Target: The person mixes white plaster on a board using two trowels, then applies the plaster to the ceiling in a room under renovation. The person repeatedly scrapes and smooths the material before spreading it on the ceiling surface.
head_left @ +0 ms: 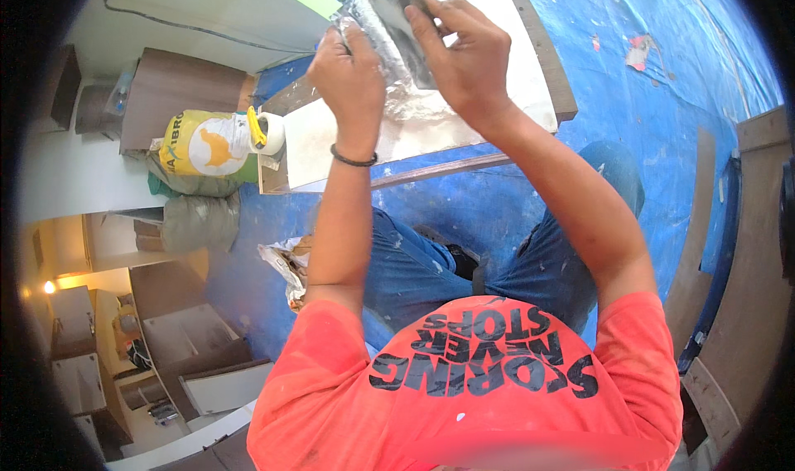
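Note:
My left hand [348, 77] is closed on a silvery, white-smeared flat tool [374, 48], its exact shape partly hidden by my fingers. My right hand [468, 69] grips a dark, flat metal blade [396, 32] by its upper edge, thumb on the face. The two tools meet or nearly meet at the top centre of the view. Beneath them lies a white board [517, 98] resting on a wooden board [563, 98], with a smeared patch of white paste [422, 111] on it.
A yellow-and-white sack [207, 144] and white roll [269, 144] sit left of the board, near grey-green bundles [199, 222]. Blue sheeting [679, 73] covers the floor. A cable [215, 32] runs along the upper left, cabinets [174, 322] stand lower left and planks [749, 206] line the right.

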Demonstrator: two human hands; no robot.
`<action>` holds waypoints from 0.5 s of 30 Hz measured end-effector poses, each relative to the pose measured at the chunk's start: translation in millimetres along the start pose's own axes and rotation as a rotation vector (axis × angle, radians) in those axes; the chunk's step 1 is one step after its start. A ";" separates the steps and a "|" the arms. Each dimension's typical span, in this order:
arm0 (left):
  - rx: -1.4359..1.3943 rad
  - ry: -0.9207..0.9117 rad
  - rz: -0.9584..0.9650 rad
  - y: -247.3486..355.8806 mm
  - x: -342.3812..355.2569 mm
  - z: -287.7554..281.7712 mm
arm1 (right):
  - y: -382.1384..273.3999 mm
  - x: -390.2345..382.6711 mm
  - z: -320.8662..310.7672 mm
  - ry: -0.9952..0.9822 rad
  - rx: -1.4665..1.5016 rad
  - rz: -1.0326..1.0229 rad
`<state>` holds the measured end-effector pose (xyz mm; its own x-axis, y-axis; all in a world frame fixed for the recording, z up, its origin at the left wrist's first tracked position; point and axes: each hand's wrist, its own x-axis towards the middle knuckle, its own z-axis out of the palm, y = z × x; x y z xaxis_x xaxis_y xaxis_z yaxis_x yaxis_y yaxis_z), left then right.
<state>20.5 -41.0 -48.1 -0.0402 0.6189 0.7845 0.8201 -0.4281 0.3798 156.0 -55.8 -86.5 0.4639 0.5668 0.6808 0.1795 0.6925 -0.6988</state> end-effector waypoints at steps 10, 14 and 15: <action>0.084 -0.101 0.127 21.7 -38.3 -36.6 | -1.4 8.9 -16.9 -0.122 -0.088 0.008; 0.119 -0.075 0.066 3.3 -13.6 -68.9 | 17.0 9.3 -23.6 -0.152 -0.128 -0.253; 0.095 -0.082 0.025 2.1 -6.5 -75.0 | 17.9 11.9 -29.1 -0.200 -0.143 -0.321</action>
<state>-20.3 -95.3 -15.7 0.0246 0.6619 0.7492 0.8707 -0.3823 0.3093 189.9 -49.7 -97.3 0.1893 0.4174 0.8888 0.4129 0.7874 -0.4578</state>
